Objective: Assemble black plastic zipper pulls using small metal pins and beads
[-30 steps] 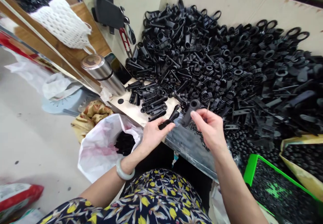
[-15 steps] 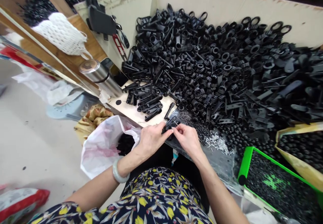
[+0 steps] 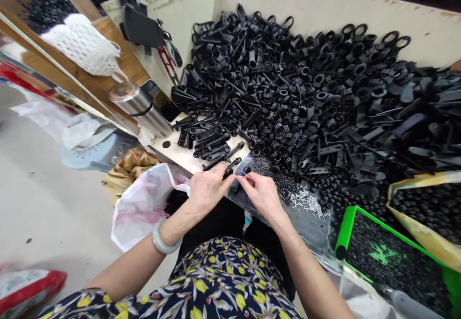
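Now the left hand (image 3: pixel 207 189) is pinching a black plastic part (image 3: pixel 227 173) just below the big pile of parts (image 3: pixel 288 93), keeping it close for the right hand (image 3: pixel 262 194), whose grip I cannot tell.

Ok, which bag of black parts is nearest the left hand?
The white plastic bag, right beside the left hand; the tan bag of black pellets sits far off, past the right hand.
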The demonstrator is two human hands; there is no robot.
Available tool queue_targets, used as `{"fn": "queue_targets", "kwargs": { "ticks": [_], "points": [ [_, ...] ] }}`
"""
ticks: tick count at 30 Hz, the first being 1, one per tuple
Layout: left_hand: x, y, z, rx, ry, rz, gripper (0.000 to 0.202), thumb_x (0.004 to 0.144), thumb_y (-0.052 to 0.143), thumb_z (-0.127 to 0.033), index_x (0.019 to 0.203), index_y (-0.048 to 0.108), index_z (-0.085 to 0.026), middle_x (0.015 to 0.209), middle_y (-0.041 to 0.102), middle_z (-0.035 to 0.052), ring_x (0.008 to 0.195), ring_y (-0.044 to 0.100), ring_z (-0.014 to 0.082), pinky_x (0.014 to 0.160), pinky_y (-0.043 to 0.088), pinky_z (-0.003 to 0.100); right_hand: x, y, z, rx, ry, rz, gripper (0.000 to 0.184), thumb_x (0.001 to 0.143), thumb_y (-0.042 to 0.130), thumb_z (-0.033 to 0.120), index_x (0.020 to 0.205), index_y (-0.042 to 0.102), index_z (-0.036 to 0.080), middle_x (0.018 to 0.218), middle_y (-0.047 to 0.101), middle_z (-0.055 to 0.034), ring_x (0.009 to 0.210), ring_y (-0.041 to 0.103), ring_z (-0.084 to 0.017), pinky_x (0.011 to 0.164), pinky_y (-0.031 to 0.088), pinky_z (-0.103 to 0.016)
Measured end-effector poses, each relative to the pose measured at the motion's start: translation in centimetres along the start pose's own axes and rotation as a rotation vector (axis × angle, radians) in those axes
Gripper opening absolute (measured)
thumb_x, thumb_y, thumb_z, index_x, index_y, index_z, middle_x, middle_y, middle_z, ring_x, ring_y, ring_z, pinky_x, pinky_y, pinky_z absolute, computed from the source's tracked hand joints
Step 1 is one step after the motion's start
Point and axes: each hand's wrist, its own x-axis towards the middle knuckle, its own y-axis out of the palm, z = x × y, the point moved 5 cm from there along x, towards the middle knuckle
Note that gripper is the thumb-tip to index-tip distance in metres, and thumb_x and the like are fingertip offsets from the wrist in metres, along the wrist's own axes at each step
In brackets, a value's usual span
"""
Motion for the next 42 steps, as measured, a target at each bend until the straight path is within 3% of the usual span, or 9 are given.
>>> {"fn": "queue_targets", "kwargs": {
  "ticks": [5,9,13,15,17,23,29,35,42],
  "points": [
    [-1.0,0.4,1.1,-0.212,-0.022,-0.062,0.042,0.102,0.059,-0.05,0.137,0.066,-0.027,0.095,0.081,0.0085,0.086,0.077,0.0289,0.075,0.048,0.032,-1.0,-1.5,-1.0,0.083,-0.049,-0.041,0.044,0.103,0.053,0.052,0.078,0.073,0.022,0.06,0.059,0.0029,0.055,0.047,-0.012,0.059,0.033,-0.026],
    [-1.9,-0.3,1.5,-0.742,-0.069,-0.093,0.035,0.101,0.057,-0.048,0.124,0.069,-0.024,0.102,0.077,0.0059,0.087,0.071,0.021,0.079,0.047,0.029,-2.7,-3.7,-3.9,0.087,0.044,-0.121,0.041,0.1,0.057,0.055,0.091,0.078,0.021,0.069,0.067,0.0015,0.058,0.053,-0.013,0.061,0.039,-0.026],
    [-3.6,1.4,-1.4,-1.464,-0.207,0.385,0.034,0.098,0.055,-0.051,0.109,0.063,-0.02,0.076,0.062,-0.0002,0.063,0.051,0.0125,0.061,0.037,0.024,-3.7,-5.3,-5.9,0.069,0.107,-0.179,0.036,0.099,0.058,0.051,0.103,0.079,0.022,0.072,0.069,0.0011,0.06,0.057,-0.015,0.062,0.042,-0.026],
    [-4.5,2.3,-3.7,-1.701,-0.255,0.655,0.03,0.093,0.056,-0.043,0.111,0.06,-0.019,0.071,0.056,-0.0026,0.06,0.047,0.0116,0.062,0.036,0.023,-3.7,-5.6,-6.1,0.036,0.116,-0.188,0.033,0.099,0.058,0.047,0.106,0.079,0.022,0.071,0.069,0.0012,0.059,0.057,-0.015,0.062,0.043,-0.027],
    [-4.8,2.9,-5.2,-1.829,-0.269,0.797,0.028,0.088,0.055,-0.034,0.111,0.059,-0.018,0.072,0.057,-0.0017,0.064,0.051,0.0126,0.068,0.04,0.025,-3.2,-5.5,-5.9,-0.023,0.102,-0.167,0.029,0.099,0.058,0.043,0.107,0.078,0.023,0.071,0.069,0.0012,0.059,0.059,-0.016,0.063,0.043,-0.027],
    [-4.0,3.9,-5.3,-1.847,-0.314,0.733,0.031,0.079,0.055,-0.025,0.109,0.058,-0.018,0.087,0.071,0.0054,0.075,0.063,0.018,0.079,0.047,0.031,-0.9,-3.5,-3.7,-0.199,-0.076,-0.1,0.024,0.102,0.053,0.03,0.109,0.075,0.025,0.101,0.077,-0.0037,0.082,0.069,-0.019,0.075,0.047,-0.029],
    [-3.9,3.9,-4.6,-1.812,-0.298,0.637,0.03,0.073,0.06,-0.019,0.103,0.059,-0.018,0.082,0.069,0.0016,0.074,0.061,0.0147,0.078,0.048,0.028,0.4,-2.4,-3.4,-0.365,-0.058,-0.06,0.021,0.104,0.052,0.028,0.109,0.072,0.025,0.11,0.076,-0.0052,0.091,0.071,-0.021,0.071,0.044,-0.028],
    [-3.6,4.2,-5.1,-1.691,-0.265,0.62,0.038,0.079,0.079,-0.035,0.106,0.059,-0.016,0.074,0.063,-0.0026,0.065,0.055,0.0104,0.065,0.045,0.024,-2.5,-3.0,-4.9,-0.273,-0.098,-0.072,0.022,0.107,0.051,0.034,0.108,0.07,0.022,0.102,0.074,-0.0051,0.087,0.07,-0.02,0.074,0.045,-0.029],
    [-3.5,5.3,-6.8,-1.634,-0.268,0.656,0.04,0.083,0.078,-0.051,0.09,0.06,-0.016,0.067,0.063,-0.0014,0.051,0.048,0.006,0.049,0.03,0.019,-6.8,-3.6,-4.2,-0.005,-0.12,-0.182,0.025,0.107,0.052,0.039,0.107,0.072,0.023,0.092,0.071,-0.0043,0.075,0.064,-0.016,0.071,0.047,-0.028]
  ]
}}
